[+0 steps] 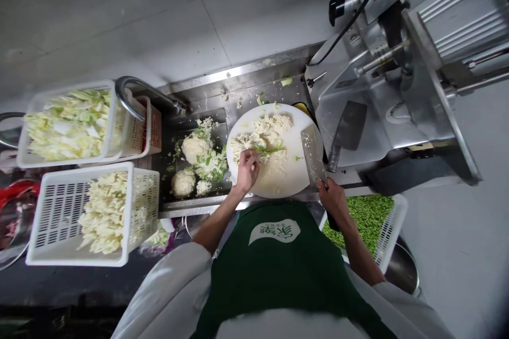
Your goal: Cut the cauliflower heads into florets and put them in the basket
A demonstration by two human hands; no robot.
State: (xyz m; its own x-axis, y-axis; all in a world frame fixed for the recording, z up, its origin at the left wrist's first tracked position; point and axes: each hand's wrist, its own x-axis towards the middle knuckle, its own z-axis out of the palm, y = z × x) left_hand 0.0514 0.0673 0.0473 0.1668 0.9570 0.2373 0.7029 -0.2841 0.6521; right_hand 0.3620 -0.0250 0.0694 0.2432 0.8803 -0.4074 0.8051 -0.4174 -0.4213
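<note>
The cut cauliflower is creamy white with light green stems, and the round board plain white. The cleaver has a silver-grey blade and a black handle. A white leaf-shaped patch with green lettering marks the dark green apron. Sleeves are white; chopped greens, bright green; the lower-left basket, white with rows of slots.

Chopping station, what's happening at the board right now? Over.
Right hand grips cleaver, held over board. Left hand at cauliflower pieces. Small green scrap near cleaver.

Two hands, two cleavers (a matching count), one cutting board
</note>
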